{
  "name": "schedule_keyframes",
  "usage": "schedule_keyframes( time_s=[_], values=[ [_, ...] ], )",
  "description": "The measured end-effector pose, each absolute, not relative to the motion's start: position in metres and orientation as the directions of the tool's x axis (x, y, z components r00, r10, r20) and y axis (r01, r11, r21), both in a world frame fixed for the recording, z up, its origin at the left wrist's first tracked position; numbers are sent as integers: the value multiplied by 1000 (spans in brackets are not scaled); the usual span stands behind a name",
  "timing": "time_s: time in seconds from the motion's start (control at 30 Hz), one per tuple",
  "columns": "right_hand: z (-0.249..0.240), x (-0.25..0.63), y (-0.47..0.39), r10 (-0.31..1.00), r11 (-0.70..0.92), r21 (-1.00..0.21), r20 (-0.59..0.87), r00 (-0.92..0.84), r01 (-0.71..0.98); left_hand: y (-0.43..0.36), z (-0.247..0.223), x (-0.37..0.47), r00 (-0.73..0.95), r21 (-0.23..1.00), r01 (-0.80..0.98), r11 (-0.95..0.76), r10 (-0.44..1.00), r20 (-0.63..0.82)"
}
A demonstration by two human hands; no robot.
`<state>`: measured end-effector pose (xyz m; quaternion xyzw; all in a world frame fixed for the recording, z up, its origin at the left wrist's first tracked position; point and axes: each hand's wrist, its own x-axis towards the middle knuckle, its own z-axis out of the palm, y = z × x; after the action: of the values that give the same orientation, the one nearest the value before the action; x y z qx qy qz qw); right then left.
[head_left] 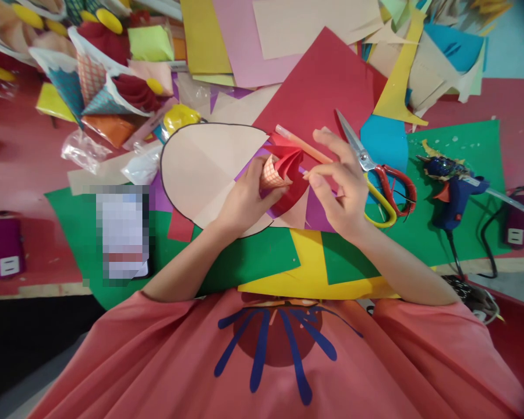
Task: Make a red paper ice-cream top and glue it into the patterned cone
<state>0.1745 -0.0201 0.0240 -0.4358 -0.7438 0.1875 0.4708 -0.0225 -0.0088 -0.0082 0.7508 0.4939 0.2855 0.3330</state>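
Observation:
My left hand is wrapped round a small checked paper cone, with folded red paper standing out of its open end. Just right of the cone, my right hand has its thumb and forefinger pinched together; whatever they hold, if anything, is too small to make out. An orange stick-like pen lies behind my right fingers. A large cream paper piece with a dark curved outline lies beneath and left of my left hand.
Scissors and a blue glue gun with a cord lie to the right. A phone is on green paper at the left. Finished paper cones fill the back left; coloured sheets cover the back.

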Motion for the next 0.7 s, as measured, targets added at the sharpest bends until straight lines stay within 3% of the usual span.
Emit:
schedule_keyframes(
  time_s=[0.3,0.7],
  values=[
    [24,178,-14,831,547,-670,508,-228,501,-10,1,-20,372,830,512,-223,928,20],
    [23,175,-14,885,466,-755,393,-251,460,-11,3,-18,415,840,493,-226,910,2]
  ],
)
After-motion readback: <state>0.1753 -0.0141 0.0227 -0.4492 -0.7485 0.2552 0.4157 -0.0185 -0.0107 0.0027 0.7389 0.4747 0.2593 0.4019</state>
